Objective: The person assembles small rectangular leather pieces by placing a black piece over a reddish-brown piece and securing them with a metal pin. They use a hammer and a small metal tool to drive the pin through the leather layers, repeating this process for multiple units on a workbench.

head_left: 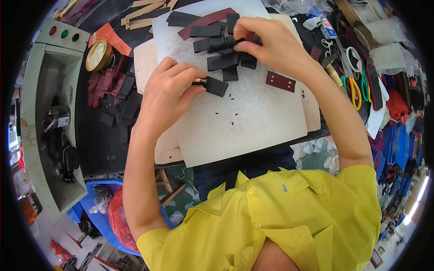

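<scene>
My left hand pinches a small black rectangular piece, leather-like, above the white board. A brass-coloured bit shows at its fingertips; I cannot make out what it belongs to. Farther off and to the right, the thumb and fingers of my right hand close on a black strip in a loose pile. More black strips lie around it, and a long maroon strip lies across the far side. To the right of the pile rests a maroon piece with several holes.
Piles of maroon pieces and black pieces lie left of the board, near a round bowl. A grey metal box with coloured buttons stands at far left. Scissors and other tools lie on the right. Tiny black scraps dot the board.
</scene>
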### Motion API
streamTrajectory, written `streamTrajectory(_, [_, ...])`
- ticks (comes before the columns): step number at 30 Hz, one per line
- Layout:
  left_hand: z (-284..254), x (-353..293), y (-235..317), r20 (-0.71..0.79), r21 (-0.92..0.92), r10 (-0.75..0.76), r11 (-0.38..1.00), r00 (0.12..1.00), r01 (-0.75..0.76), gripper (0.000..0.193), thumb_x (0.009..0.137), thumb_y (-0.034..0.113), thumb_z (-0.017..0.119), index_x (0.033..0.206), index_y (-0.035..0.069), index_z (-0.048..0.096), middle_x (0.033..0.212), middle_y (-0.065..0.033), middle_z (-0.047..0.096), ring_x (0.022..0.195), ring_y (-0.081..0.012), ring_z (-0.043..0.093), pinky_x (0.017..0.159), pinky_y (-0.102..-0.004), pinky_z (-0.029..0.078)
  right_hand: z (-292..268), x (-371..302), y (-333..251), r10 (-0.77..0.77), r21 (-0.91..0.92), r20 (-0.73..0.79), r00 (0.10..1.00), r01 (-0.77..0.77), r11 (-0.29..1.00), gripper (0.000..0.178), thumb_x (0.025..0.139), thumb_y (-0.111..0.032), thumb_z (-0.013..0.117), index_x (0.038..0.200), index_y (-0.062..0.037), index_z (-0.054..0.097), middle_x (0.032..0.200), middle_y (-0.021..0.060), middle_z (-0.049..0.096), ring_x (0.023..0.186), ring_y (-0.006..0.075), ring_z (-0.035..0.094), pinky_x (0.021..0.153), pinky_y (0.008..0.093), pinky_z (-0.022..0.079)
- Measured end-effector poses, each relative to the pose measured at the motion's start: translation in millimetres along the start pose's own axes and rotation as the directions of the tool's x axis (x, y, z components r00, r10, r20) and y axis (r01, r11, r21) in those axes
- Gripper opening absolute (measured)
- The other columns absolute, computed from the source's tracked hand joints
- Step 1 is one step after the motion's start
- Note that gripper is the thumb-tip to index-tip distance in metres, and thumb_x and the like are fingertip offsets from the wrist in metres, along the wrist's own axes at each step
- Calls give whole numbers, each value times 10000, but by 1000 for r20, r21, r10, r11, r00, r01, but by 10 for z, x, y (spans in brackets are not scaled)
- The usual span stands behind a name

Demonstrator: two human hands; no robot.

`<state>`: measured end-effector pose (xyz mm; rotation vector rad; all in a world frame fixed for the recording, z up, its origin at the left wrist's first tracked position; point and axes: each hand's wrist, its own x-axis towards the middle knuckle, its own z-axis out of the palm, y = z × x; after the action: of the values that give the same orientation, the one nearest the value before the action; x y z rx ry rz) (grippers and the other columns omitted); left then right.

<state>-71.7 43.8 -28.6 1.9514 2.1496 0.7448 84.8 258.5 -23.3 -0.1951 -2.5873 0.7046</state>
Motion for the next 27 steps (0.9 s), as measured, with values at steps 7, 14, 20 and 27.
streamTrajectory(7, [62,-314,114,-114,8,14,1000,993,-14,296,699,113,829,972,45,737,1058,-60,732,858,-253,585,757,-339,500,-214,-684,-423,135,261,-44,990,-119,958,189,776,-21,771,958,-37,724,794,74,657,729,231,634,647,307,504])
streamTrajectory(14, [190,-526,242,-268,-34,-95,995,959,89,306,680,59,842,970,41,745,970,-65,743,800,-219,603,713,-327,503,90,-906,-470,-36,-58,-191,981,26,998,191,726,5,774,905,-32,721,814,59,648,756,232,629,632,335,510])
streamTrajectory(20, [167,-649,247,-375,-20,-214,975,902,223,338,653,71,871,968,41,750,977,-76,743,801,-217,604,720,-323,505,316,-1011,-758,-237,-30,-79,968,236,971,184,690,-13,721,872,-34,706,765,61,608,697,224,586,605,346,456])
streamTrajectory(27, [55,-828,403,-312,-85,-259,966,914,245,423,638,88,876,1036,38,742,1110,-83,731,872,-235,604,781,-320,514,221,-911,-604,-87,-17,-203,975,86,996,204,698,-12,798,877,-49,708,787,54,627,702,242,595,605,347,449])
